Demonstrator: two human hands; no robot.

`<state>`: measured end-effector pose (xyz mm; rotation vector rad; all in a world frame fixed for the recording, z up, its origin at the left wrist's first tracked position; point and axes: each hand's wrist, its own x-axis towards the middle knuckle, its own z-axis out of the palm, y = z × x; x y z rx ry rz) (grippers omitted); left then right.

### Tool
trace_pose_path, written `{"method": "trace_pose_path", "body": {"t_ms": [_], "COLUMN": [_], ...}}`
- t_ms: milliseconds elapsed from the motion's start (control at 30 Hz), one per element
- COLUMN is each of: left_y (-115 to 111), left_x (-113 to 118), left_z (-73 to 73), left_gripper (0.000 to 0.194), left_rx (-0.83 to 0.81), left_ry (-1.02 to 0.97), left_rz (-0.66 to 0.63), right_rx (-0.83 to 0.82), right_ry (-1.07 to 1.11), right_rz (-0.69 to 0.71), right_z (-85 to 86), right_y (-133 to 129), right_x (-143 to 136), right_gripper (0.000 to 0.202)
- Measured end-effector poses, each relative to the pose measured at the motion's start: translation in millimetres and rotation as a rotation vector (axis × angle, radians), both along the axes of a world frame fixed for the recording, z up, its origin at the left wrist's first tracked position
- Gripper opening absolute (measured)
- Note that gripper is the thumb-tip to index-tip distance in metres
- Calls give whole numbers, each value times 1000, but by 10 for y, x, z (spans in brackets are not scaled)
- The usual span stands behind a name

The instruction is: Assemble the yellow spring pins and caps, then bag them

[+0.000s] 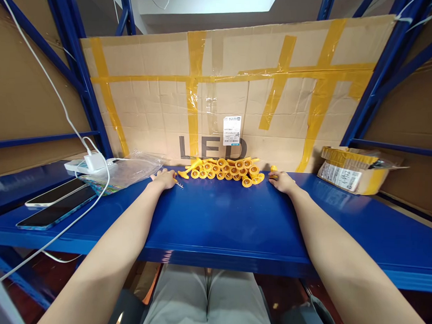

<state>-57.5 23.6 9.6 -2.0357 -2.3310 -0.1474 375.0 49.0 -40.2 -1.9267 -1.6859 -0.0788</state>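
Observation:
My left hand (164, 178) rests on the blue shelf, its fingers bent around the yellow end of a small piece with a metal spiral (179, 184). That piece is partly hidden by the fingers. My right hand (282, 181) pinches a yellow plastic piece (274, 168), which shows above the fingertips. Between the hands lies a stacked pile of yellow plastic pieces (233, 170) with round, flared ends, most facing me. One loose yellow piece (183, 174) lies at the pile's left end, near my left hand.
A taped cardboard sheet (150, 103) closes off the back of the blue shelf (228, 224). At left are a clear plastic bag (130, 171), a white power strip (77, 165), two phones (54, 208) and a white cable (55, 88). An opened small carton (353, 171) stands right.

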Motion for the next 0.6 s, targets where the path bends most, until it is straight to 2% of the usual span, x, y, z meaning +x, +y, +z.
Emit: {"method": "trace_pose_path", "body": {"t_ms": [100, 267, 400, 600], "left_y": [-21, -36, -13, -15], "left_x": [41, 119, 133, 167], "left_z": [37, 51, -1, -19], "left_gripper": [38, 41, 41, 35], "left_rx": [-4, -102, -53, -30], "left_ry": [26, -137, -230, -198], "left_rz": [-47, -275, -291, -360], "right_rx": [-52, -3, 6, 39], "right_ry": [47, 97, 107, 105], "right_rz": [-73, -126, -125, -84], "right_z": [67, 141, 149, 112], "right_y": [-53, -125, -144, -122], "right_x": [-46, -93, -100, -83], "right_gripper": [17, 18, 19, 18]}}
